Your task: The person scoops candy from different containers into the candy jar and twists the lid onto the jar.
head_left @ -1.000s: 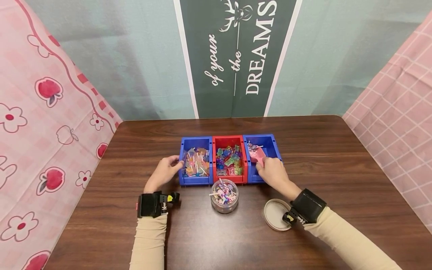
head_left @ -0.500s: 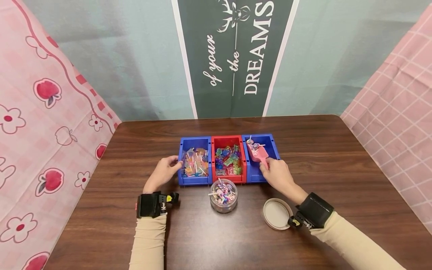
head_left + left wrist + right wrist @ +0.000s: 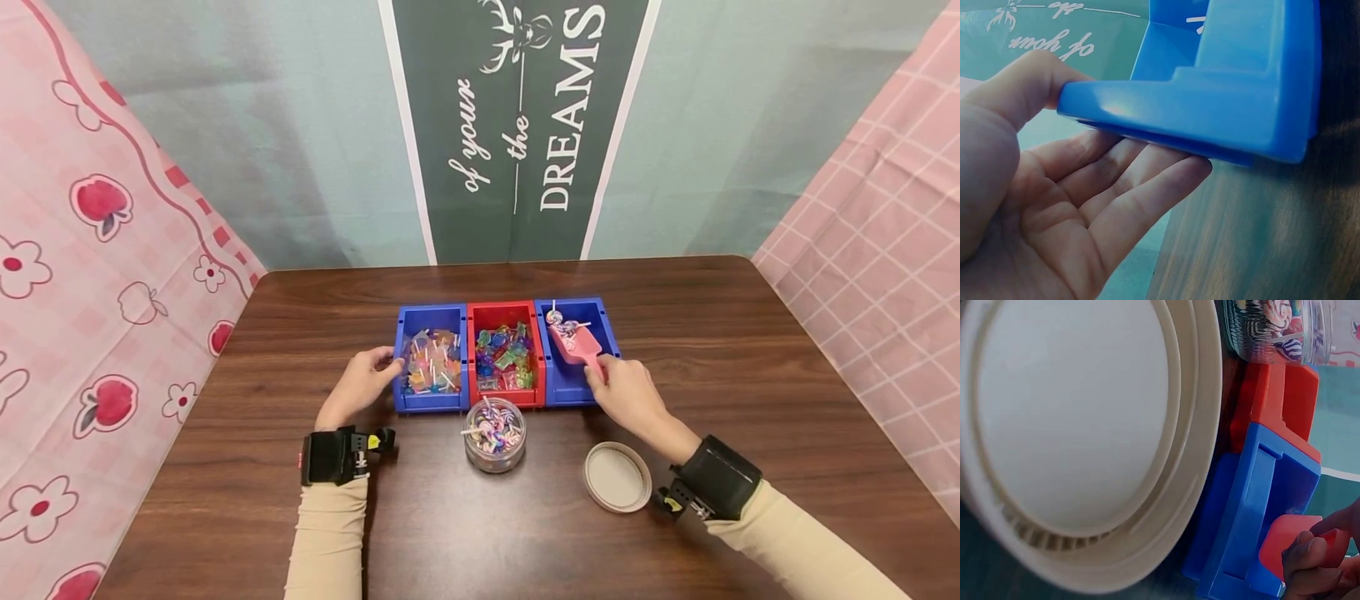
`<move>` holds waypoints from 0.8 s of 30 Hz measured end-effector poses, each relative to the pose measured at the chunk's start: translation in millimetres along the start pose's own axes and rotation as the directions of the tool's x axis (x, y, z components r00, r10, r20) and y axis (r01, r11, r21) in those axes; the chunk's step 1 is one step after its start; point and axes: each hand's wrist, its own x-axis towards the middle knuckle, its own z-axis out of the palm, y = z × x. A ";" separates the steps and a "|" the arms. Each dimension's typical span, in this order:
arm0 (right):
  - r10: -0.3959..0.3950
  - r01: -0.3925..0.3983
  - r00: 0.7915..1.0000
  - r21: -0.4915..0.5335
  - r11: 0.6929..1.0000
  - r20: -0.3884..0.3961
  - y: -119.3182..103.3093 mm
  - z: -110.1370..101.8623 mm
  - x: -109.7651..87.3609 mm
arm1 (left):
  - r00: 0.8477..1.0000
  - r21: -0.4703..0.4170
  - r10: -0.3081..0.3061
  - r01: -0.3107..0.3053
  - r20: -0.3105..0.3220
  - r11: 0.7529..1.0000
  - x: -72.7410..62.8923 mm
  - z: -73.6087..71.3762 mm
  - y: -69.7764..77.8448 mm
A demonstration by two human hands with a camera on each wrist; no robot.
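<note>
My right hand (image 3: 628, 393) grips the handle of a pink scoop (image 3: 582, 345), fingers curled round it in the right wrist view. The scoop lies inside the right blue bin (image 3: 572, 390), with small swirl lollipops (image 3: 567, 327) at its mouth and behind it. My left hand (image 3: 362, 385) holds the side wall of the left blue bin (image 3: 431, 402); in the left wrist view the thumb is over the rim and the fingers are under it. A clear jar (image 3: 495, 461) of swirl lollipops stands in front of the bins.
Between the blue bins sits a red bin (image 3: 507, 312) of wrapped candies. The left bin has translucent lollipops (image 3: 435, 360). A round lid (image 3: 617, 477) lies near my right wrist. Patterned cloth hangs behind and beside the wooden table (image 3: 450, 533).
My right hand has drawn back slightly to the right with the scoop, turning it, so more of the scoop shows. My left hand keeps its hold on the bin.
</note>
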 end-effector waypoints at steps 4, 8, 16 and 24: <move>-0.008 0.008 1.000 -0.014 1.000 0.009 2.0 -4.1 -5.2 | 1.000 -0.007 -0.007 0.007 0.001 1.000 -0.6 0.5 0.5; -0.012 0.012 1.000 -0.017 1.000 0.011 3.1 -7.7 -10.4 | 1.000 -0.004 -0.010 0.010 0.001 1.000 0.0 0.4 0.1; -0.035 0.035 0.999 -0.021 0.999 -0.003 5.5 -8.8 -13.6 | 1.000 -0.018 0.004 -0.004 -0.006 1.000 -1.4 -0.8 1.3; -0.046 0.046 0.999 -0.028 0.999 -0.004 8.3 -6.9 -13.5 | 1.000 -0.017 -0.005 0.005 -0.001 1.000 -1.2 -0.4 1.0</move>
